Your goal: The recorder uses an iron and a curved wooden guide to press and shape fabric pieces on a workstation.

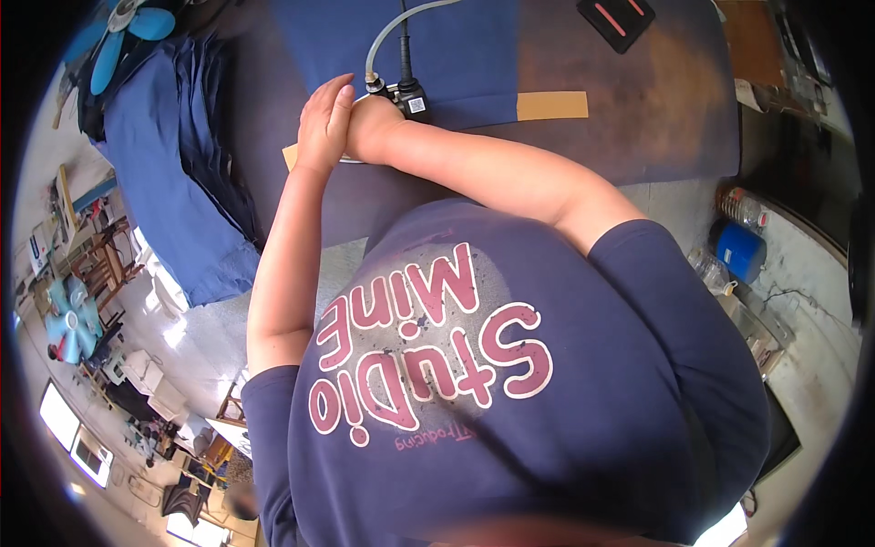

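Observation:
A steam iron (414,102) with a black body, a pale hose and a black cord stands on blue fabric (458,61) on the dark-covered table. My right hand (372,130) is closed around its handle, which the hand mostly hides. Against the right hand's fingers lies my left hand (324,126), its fingers extended; its palm side is hidden. A tan card strip (552,106) lies along the fabric's near edge, and another tan piece (290,156) shows by my left wrist.
A pile of blue cloth pieces (160,150) hangs over the table's left edge. Beyond it is a blue-bladed fan (130,27). A black pad with red stripes (617,20) lies at the far right. Bottles and a blue container (739,251) stand beside the table on the right.

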`<state>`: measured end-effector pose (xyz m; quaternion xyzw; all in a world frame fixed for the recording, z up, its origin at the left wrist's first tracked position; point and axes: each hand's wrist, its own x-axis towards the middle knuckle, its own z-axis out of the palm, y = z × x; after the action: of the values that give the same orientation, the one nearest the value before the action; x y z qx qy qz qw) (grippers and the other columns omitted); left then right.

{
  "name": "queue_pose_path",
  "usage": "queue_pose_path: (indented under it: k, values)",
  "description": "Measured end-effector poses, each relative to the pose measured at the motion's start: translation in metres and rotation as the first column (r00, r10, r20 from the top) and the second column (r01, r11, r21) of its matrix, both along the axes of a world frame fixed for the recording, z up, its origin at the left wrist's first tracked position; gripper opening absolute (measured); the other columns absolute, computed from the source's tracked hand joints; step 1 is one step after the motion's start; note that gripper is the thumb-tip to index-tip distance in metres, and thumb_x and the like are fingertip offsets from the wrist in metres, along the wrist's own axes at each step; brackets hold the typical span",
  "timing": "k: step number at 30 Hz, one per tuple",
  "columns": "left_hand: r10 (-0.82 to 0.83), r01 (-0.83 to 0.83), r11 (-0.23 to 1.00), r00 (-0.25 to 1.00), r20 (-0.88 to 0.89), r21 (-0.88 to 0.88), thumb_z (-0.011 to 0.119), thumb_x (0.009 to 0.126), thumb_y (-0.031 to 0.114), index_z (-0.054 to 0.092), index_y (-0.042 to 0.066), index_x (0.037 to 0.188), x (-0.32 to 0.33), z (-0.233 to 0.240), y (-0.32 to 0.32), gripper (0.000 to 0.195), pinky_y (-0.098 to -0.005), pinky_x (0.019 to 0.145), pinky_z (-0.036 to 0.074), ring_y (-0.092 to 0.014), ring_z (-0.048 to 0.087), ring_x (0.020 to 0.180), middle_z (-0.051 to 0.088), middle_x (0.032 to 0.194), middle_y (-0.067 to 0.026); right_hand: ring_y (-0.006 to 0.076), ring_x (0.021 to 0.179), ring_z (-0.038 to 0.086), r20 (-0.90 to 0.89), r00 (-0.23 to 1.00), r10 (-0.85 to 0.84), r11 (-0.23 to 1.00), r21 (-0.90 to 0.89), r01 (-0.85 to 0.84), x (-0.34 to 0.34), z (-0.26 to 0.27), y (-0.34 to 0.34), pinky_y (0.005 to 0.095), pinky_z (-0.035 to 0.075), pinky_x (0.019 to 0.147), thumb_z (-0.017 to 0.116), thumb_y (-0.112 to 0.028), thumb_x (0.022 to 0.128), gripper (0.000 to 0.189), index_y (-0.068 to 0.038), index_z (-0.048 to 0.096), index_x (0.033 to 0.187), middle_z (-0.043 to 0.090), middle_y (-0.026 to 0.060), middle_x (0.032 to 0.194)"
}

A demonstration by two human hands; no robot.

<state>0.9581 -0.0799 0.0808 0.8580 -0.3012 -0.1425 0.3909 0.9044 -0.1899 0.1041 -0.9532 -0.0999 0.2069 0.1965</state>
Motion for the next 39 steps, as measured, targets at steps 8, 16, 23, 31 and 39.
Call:
queue_pose_path:
  k: [8,16,23,31,39]
  values:
    - [0.006,-0.006,1.0,1.0,-0.011,0.004,0.036,0.099,0.043,0.061,0.004,0.12,0.002,0.002,0.001,0.051,-0.0413,0.104,0.036,-0.034,0.052,0.12,0.06,0.124,-0.0173,0.0264,0.084,0.07,0.017,0.999,0.039,0.999,0.007,-0.039,0.0,-0.003,0.001,0.0383,0.055,0.069,0.061,-0.011,0.08,0.014,-0.008,0.071,0.09,0.072,0.0089,0.092]
    - [0.009,-0.009,1.0,1.0,0.0,0.002,0.036,0.099,0.04,0.062,0.002,0.118,0.0,0.005,0.002,0.049,-0.0398,0.103,0.037,-0.035,0.053,0.118,0.061,0.122,-0.019,0.0267,0.085,0.07,0.028,0.997,0.068,0.998,-0.004,-0.068,-0.001,-0.003,0.001,0.038,0.055,0.072,0.062,-0.01,0.079,0.014,-0.008,0.071,0.09,0.072,0.0093,0.093]
    - [0.043,-0.042,0.999,0.999,-0.015,0.02,0.036,0.099,0.04,0.063,0.002,0.117,-0.005,0.005,-0.005,0.049,-0.0399,0.102,0.038,-0.034,0.053,0.118,0.061,0.121,-0.0184,0.0258,0.087,0.07,0.035,0.996,0.077,0.997,-0.002,-0.077,-0.001,-0.008,-0.004,0.0375,0.055,0.072,0.062,-0.011,0.081,0.014,-0.008,0.071,0.092,0.071,0.0086,0.097]
    - [-0.03,0.032,0.999,0.996,0.082,-0.03,0.04,0.097,0.035,0.066,0.001,0.108,-0.032,-0.007,-0.067,0.043,-0.043,0.099,0.039,-0.034,0.056,0.114,0.065,0.112,-0.0174,0.0266,0.087,0.069,0.035,0.999,-0.037,0.999,-0.009,0.038,-0.039,-0.013,-0.063,0.0411,0.054,0.071,0.052,-0.014,0.086,0.019,-0.008,0.07,0.09,0.071,0.0113,0.096]
    - [-0.079,0.082,0.997,0.979,0.189,-0.006,0.043,0.096,0.039,0.064,0.004,0.11,-0.079,-0.009,-0.148,0.043,-0.0435,0.102,0.033,-0.029,0.053,0.117,0.064,0.114,-0.0125,0.032,0.078,0.068,-0.024,0.96,-0.28,0.959,0.031,0.281,-0.087,-0.009,-0.137,0.0435,0.054,0.071,0.051,-0.027,0.086,0.027,-0.006,0.068,0.084,0.071,0.0154,0.087]
